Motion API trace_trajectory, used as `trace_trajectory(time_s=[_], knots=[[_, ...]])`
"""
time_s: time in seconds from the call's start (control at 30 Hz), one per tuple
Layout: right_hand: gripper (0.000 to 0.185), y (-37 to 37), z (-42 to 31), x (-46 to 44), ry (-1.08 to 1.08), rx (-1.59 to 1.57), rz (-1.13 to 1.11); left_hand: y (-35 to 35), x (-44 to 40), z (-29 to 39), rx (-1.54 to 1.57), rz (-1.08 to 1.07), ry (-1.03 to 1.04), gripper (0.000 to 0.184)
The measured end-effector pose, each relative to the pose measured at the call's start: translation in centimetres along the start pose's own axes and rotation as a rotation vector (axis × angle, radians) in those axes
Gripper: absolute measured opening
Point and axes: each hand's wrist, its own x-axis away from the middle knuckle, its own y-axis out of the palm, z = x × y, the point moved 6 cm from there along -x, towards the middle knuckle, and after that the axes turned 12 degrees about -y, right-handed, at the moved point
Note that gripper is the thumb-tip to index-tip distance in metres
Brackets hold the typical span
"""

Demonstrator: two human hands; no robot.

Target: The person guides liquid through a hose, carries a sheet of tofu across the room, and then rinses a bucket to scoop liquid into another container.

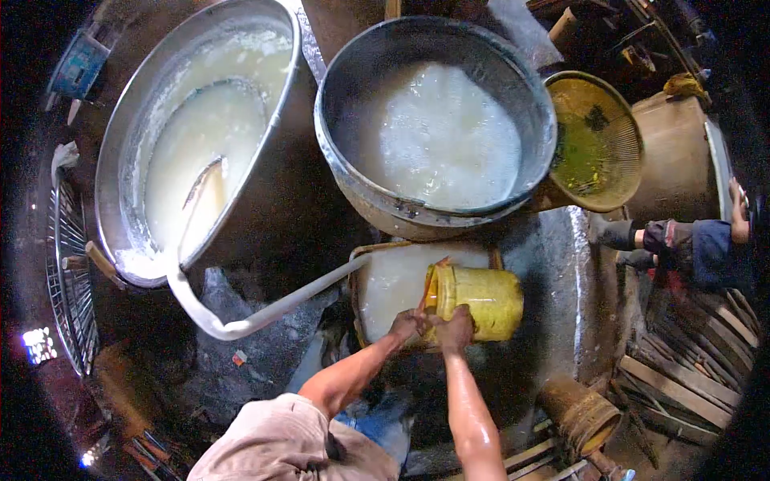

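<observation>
A yellow bucket lies tipped on its side above a rectangular basin of cloudy whitish liquid, its mouth turned to the left. My left hand is closed at the lower edge of the mouth, by an orange strip that looks like part of the rim or handle. Gripping the bucket's wall just behind the rim is my right hand. The inside of the bucket is mostly hidden. A pale hose runs from a large tilted metal pan to the basin's left edge.
Beyond the basin stands a big round vat of frothy whitish liquid. A woven basket sits to its right. Another person's legs are at the right, above stacked wood planks. A dirty container lies at lower right.
</observation>
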Motion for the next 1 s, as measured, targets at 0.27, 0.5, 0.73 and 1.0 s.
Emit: trace_trajectory(time_s=[0.27,0.5,0.73,1.0], knots=[[0.055,14.0,0.4,-2.2,-0.005,0.108,-0.028,-6.1,-13.4,-11.1,0.104,0.048,-0.105,0.017],[0.048,18.9,0.4,-3.7,0.033,-0.023,-0.083,-9.3,-16.9,-10.7,-0.489,0.043,0.269,0.025],[0.047,22.3,-2.5,-3.8,0.061,-0.144,0.094,-14.7,-19.2,-12.3,-0.287,0.223,0.139,0.026],[0.045,22.3,5.1,-5.1,-0.102,-0.136,0.301,-12.3,-16.8,-7.5,-0.396,0.027,-0.048,0.026]])
